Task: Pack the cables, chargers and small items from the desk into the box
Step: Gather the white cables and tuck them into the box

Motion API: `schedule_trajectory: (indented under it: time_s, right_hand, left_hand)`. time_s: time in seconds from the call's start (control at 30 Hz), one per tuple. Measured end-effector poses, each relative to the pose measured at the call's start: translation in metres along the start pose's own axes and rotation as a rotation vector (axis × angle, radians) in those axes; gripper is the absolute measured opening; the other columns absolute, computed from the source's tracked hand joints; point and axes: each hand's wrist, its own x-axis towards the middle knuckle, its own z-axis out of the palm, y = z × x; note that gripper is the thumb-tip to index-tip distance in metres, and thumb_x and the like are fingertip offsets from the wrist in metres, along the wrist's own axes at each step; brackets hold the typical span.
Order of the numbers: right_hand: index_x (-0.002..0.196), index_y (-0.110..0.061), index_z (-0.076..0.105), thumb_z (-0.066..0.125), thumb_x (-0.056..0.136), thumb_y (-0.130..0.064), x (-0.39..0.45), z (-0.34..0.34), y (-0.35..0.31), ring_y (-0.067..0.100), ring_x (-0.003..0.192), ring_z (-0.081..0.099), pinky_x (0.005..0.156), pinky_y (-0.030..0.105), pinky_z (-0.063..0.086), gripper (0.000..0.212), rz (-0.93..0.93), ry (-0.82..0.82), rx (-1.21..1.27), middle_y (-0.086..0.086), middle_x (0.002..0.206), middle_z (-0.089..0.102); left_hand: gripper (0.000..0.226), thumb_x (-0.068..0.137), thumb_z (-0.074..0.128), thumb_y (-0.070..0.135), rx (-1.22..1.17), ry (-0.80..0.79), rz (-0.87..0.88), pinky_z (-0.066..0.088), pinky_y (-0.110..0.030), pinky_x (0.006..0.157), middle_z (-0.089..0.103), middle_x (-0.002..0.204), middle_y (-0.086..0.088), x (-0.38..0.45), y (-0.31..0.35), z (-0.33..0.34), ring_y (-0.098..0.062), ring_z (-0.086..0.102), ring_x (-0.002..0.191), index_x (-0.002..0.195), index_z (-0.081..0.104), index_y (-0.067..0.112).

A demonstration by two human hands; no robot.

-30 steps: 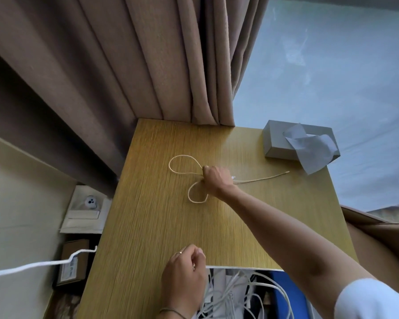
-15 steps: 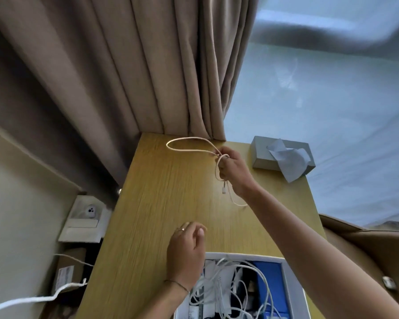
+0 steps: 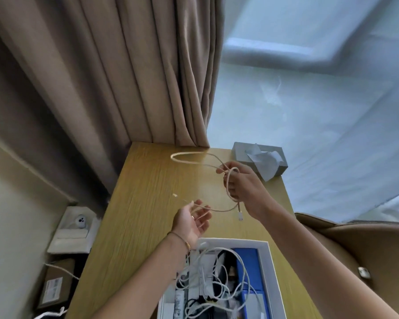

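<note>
Soft, even daylight falls from my right, cool blue on that side and dim behind the curtain (image 3: pixel 124 72). The table (image 3: pixel 143 226) shows no glare and only faint shadows. My fingers (image 3: pixel 203 212) smear with motion blur; edges bend from wide-angle distortion.

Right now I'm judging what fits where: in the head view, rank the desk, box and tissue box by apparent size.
1. Desk, largest.
2. Box, though cut off by the frame's bottom edge and nearer the camera.
3. Tissue box, smallest, but farthest away, so its true size is unsure.
</note>
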Motion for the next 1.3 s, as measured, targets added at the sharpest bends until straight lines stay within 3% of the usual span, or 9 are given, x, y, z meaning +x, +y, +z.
schedule_trajectory:
  time_s: [0.17,0.3,0.4,0.53,0.7,0.93,1.1,1.2,1.3]
  right_hand:
    - [0.094,-0.004,0.058,0.037,0.095,0.009,-0.038,-0.005,0.034,-0.002,0.04,0.036,0.041,0.011,0.028,0.025,0.029,-0.041,-0.14,-0.016,0.045,0.044]
    - [0.092,-0.011,0.059,0.041,0.091,0.007,-0.071,-0.011,0.071,0.014,0.061,0.041,0.057,0.028,0.034,0.026,-0.022,-0.091,-0.387,0.0,0.067,0.049]
    - [0.091,-0.023,0.058,0.044,0.089,0.002,-0.092,-0.016,0.098,0.011,0.057,0.045,0.053,0.026,0.035,0.029,-0.029,-0.145,-0.556,-0.007,0.068,0.056]
    - [0.092,-0.022,0.053,0.042,0.087,-0.002,-0.113,-0.019,0.13,0.018,0.07,0.057,0.06,0.037,0.045,0.023,-0.003,-0.187,-0.765,-0.002,0.079,0.064]
    - [0.095,-0.028,0.044,0.042,0.089,-0.008,-0.127,-0.012,0.164,0.024,0.07,0.055,0.056,0.04,0.042,0.021,-0.013,-0.244,-1.005,0.001,0.082,0.062]
    - [0.093,-0.023,0.036,0.045,0.09,-0.009,-0.124,0.005,0.196,0.024,0.056,0.044,0.046,0.034,0.026,0.017,-0.079,-0.181,-1.213,-0.004,0.067,0.047]
    - [0.1,-0.015,0.045,0.048,0.089,-0.009,-0.117,0.019,0.209,0.025,0.052,0.04,0.044,0.032,0.02,0.013,-0.088,-0.116,-1.297,-0.003,0.064,0.044]
    - [0.108,-0.015,0.048,0.057,0.09,-0.016,-0.115,0.029,0.215,0.022,0.057,0.053,0.047,0.032,0.031,0.02,-0.099,-0.103,-1.302,-0.001,0.073,0.06]
    - [0.118,-0.016,0.05,0.063,0.088,-0.019,-0.112,0.034,0.221,0.028,0.08,0.068,0.055,0.033,0.039,0.033,-0.076,-0.119,-1.24,0.005,0.094,0.071]
  left_hand:
    - [0.047,0.104,0.031,0.047,0.173,-0.044,0.08,0.045,-0.033,0.064,0.07,0.093,-0.016,-0.023,0.011,-0.012,-0.028,0.065,0.076,0.105,0.06,0.011]
    - [0.069,0.1,0.028,0.063,0.421,-0.074,0.138,0.051,-0.034,0.063,0.075,0.096,-0.021,-0.036,0.012,-0.032,-0.029,0.069,0.073,0.112,0.065,0.006]
    - [0.074,0.098,0.031,0.066,0.548,-0.142,0.099,0.057,-0.035,0.062,0.073,0.103,-0.027,-0.045,0.007,-0.049,-0.03,0.07,0.076,0.114,0.067,0.004]
    - [0.056,0.1,0.044,0.052,0.751,-0.192,0.079,0.059,-0.037,0.069,0.072,0.103,-0.03,-0.055,-0.005,-0.069,-0.031,0.068,0.08,0.115,0.065,0.003]
    - [0.009,0.096,0.064,0.021,1.374,-0.142,0.288,0.061,-0.028,0.069,0.074,0.087,-0.006,-0.059,-0.041,-0.088,-0.012,0.07,0.072,0.104,0.068,0.018]
    - [0.018,0.101,0.051,0.033,1.694,0.038,0.547,0.056,-0.029,0.058,0.069,0.081,0.005,-0.056,-0.084,-0.107,-0.012,0.063,0.064,0.102,0.067,0.025]
    - [0.068,0.089,0.028,0.071,1.803,0.077,0.692,0.047,-0.033,0.096,0.058,0.126,0.003,-0.062,-0.098,-0.111,-0.014,0.053,0.116,0.134,0.054,0.026]
    - [0.076,0.089,0.025,0.074,2.024,0.046,0.855,0.026,-0.042,0.119,0.03,0.159,-0.001,-0.066,-0.11,-0.112,-0.02,0.018,0.15,0.152,0.033,0.032]
    - [0.072,0.097,0.02,0.062,2.252,-0.094,0.857,0.0,-0.048,0.125,0.0,0.168,-0.002,-0.061,-0.124,-0.117,-0.018,-0.013,0.154,0.16,0.005,0.029]
